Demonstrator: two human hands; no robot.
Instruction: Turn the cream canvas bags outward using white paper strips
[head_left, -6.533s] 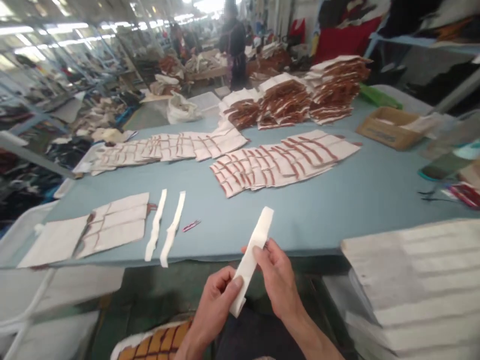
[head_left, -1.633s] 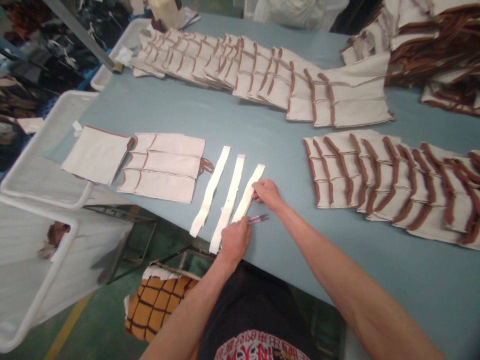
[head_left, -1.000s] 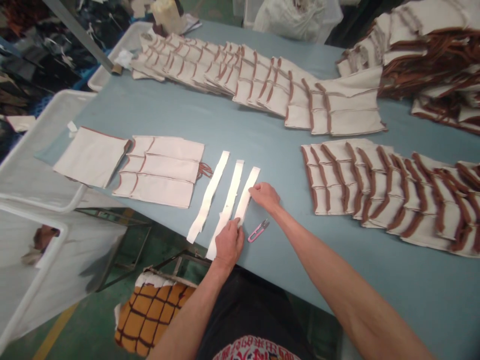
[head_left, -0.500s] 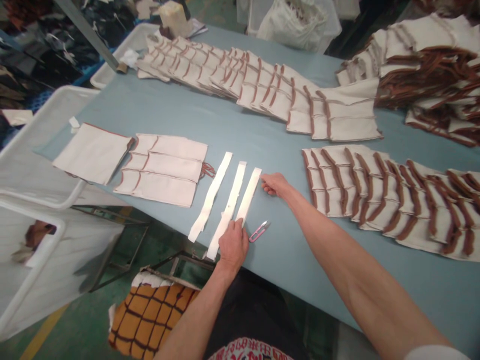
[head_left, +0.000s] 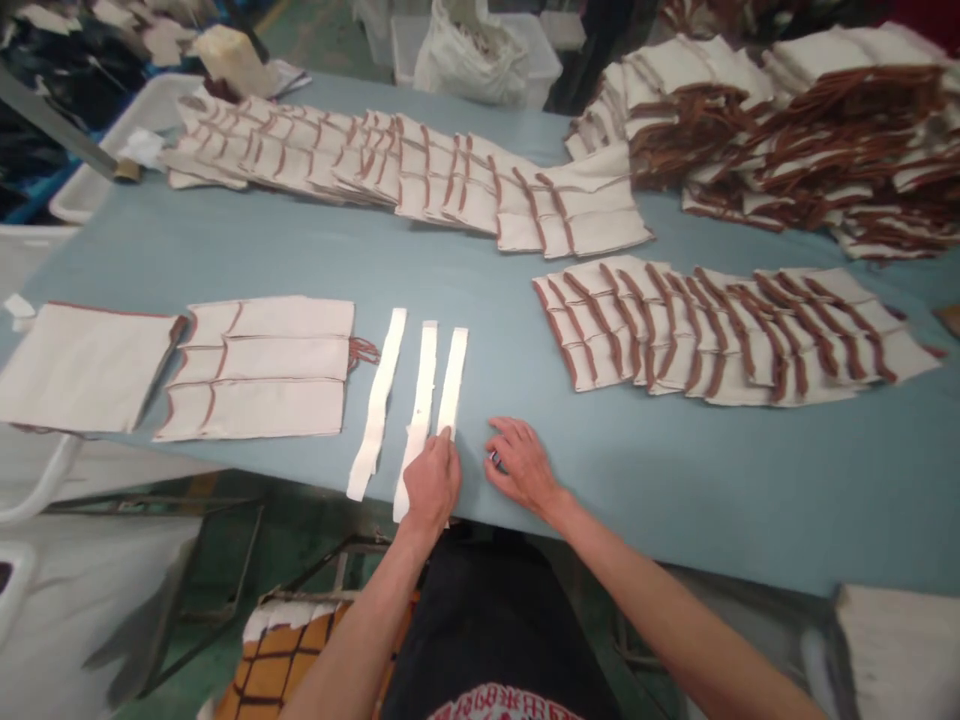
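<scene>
Three white fabric strips [head_left: 421,385] lie side by side near the front edge of the blue table [head_left: 675,470]. My left hand [head_left: 431,482] rests flat on the lower ends of the middle and right strips, fingers stretched out. My right hand [head_left: 523,465] is just to the right of them. Its thumb and fingers curl over small pink thread snips [head_left: 493,459], which barely show under it.
Cream pieces with brown trim [head_left: 262,365] and a plain cream piece [head_left: 82,365] lie left of the strips. Two fanned rows of trimmed pieces [head_left: 720,325] [head_left: 405,180] cross the table, with tall stacks [head_left: 787,130] behind. A white bin [head_left: 30,480] stands at the left.
My right hand has come back from the top of the right strip down onto the thread snips. My left hand stays on the strips' lower ends. The view has shifted right.
</scene>
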